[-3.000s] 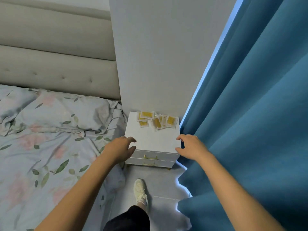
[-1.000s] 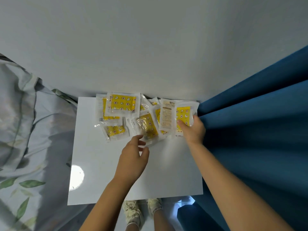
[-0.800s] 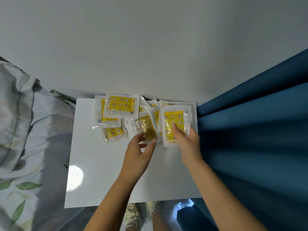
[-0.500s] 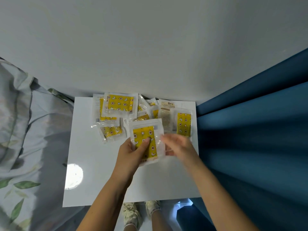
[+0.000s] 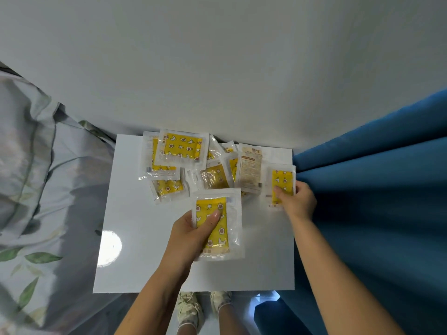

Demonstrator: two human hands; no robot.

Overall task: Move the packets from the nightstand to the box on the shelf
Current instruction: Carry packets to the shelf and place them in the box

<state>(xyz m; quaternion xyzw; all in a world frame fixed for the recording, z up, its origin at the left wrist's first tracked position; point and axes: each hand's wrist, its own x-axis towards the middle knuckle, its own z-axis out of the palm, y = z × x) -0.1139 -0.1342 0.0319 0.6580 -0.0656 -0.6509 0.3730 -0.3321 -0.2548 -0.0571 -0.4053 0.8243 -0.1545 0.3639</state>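
Note:
Several clear packets with yellow patterned inserts lie in a loose pile [image 5: 183, 151] along the back of the white nightstand top [image 5: 135, 262]. My left hand [image 5: 191, 233] grips one yellow packet [image 5: 223, 228] above the middle of the nightstand, thumb laid across its face. My right hand [image 5: 297, 201] pinches the lower end of another yellow packet [image 5: 281, 182] at the nightstand's right edge. One packet [image 5: 250, 169] in the pile shows its printed beige back. The box and the shelf are not in view.
A blue curtain [image 5: 377, 201] hangs tight against the nightstand's right side. A bed with floral bedding [image 5: 41, 189] borders the left side. A pale wall [image 5: 217, 68] stands directly behind. My shoes [image 5: 203, 308] show on the floor below the front edge.
I came close to the nightstand. My right hand lifted a packet from the pile and passed it to my left hand, then reached right and took hold of another packet.

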